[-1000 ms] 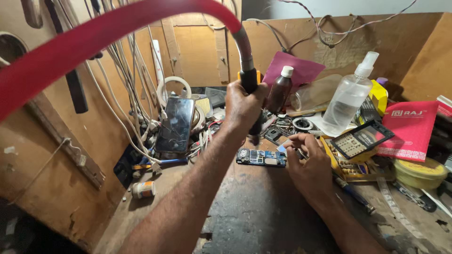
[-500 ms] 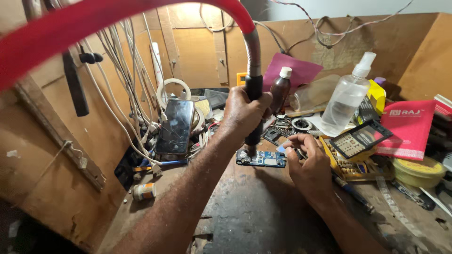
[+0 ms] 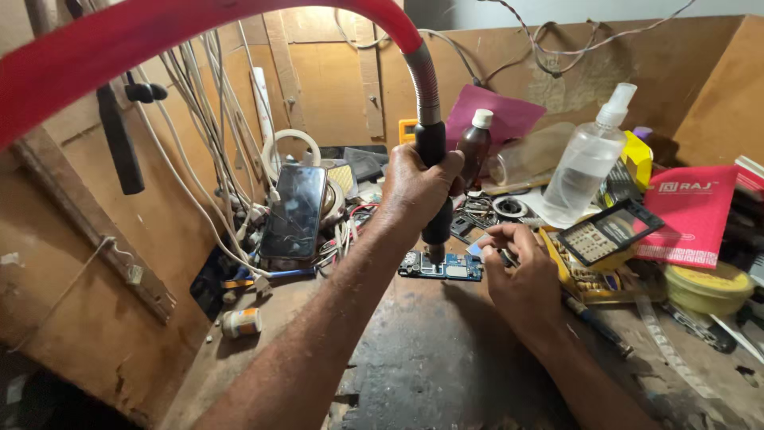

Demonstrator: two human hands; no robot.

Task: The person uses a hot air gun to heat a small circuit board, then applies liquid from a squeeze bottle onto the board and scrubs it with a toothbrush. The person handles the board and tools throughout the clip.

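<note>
Wooden worktop (image 3: pixel 446 358) cluttered along back edge, bare at front centre. Phone (image 3: pixel 294 211) leaned at left. Left hand (image 3: pixel 415 187) fingers wrapped tight round black hot-air handle (image 3: pixel 434 183), nozzle just above circuit board (image 3: pixel 442 265) mid-worktop. Right hand (image 3: pixel 521 275) beside board's right edge, fingertips pinching thin tool. Spray bottle (image 3: pixel 587 163) stood far right.

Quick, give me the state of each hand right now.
Left hand: closed around the black handle of the red hose tool.
Right hand: fingers curled beside the circuit board; contents unclear.

This looks like a small electronics repair workshop: a worn wooden bench (image 3: pixel 446 350) crowded with a circuit board (image 3: pixel 442 267), a cracked phone (image 3: pixel 294 211), hanging cables (image 3: pixel 199 135) and probably solvent bottles (image 3: pixel 585 163).
</note>
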